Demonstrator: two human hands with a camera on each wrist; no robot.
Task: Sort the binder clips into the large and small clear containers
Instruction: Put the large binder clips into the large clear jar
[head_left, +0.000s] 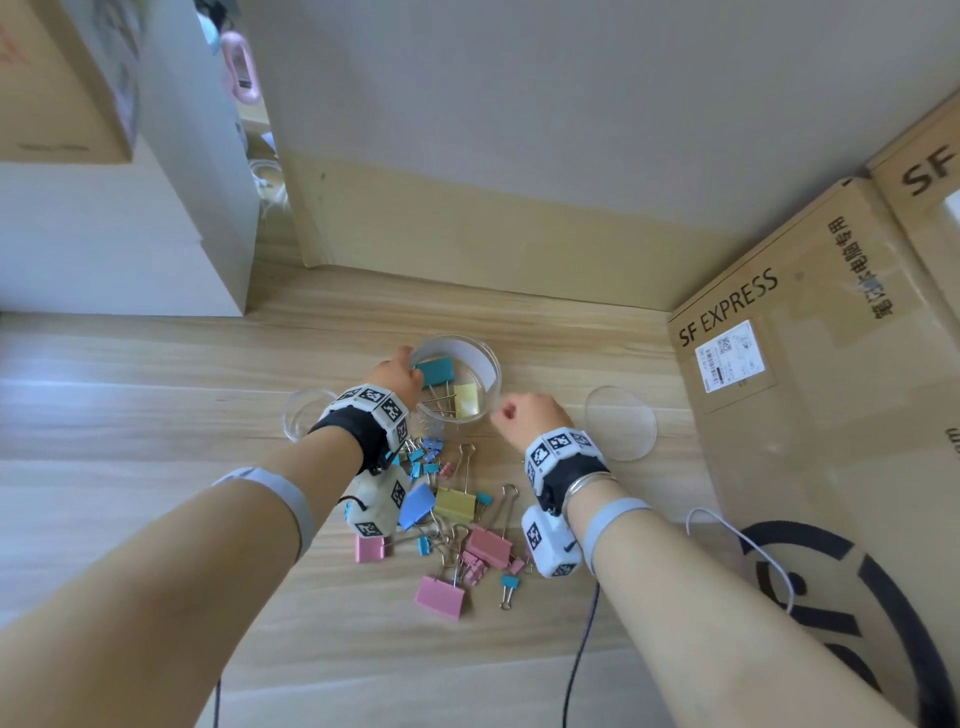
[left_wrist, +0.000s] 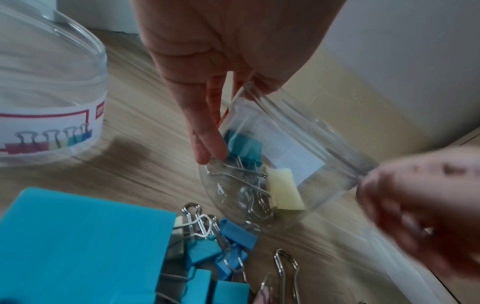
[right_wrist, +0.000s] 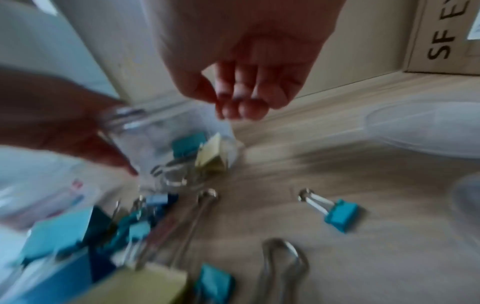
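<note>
The large clear container (head_left: 467, 340) stands on the wooden floor with a teal clip (head_left: 435, 371) and a yellow clip (head_left: 466, 400) inside. My left hand (head_left: 408, 364) grips its left rim, with the fingers (left_wrist: 207, 139) lying down the outer wall (left_wrist: 311, 133). My right hand (head_left: 506, 413) hovers at the container's right side, fingers (right_wrist: 241, 107) curled and holding nothing. The small clear container (head_left: 301, 415) sits to the left, partly behind my left wrist. A pile of binder clips (head_left: 447, 519), large and small, in pink, blue, teal and yellow, lies between my forearms.
A clear round lid (head_left: 621, 423) lies to the right of my right hand. SF Express cardboard boxes (head_left: 805, 338) fill the right side. A white cabinet (head_left: 119, 234) stands at the left. A dark cable (head_left: 582, 649) runs along the floor under my right forearm.
</note>
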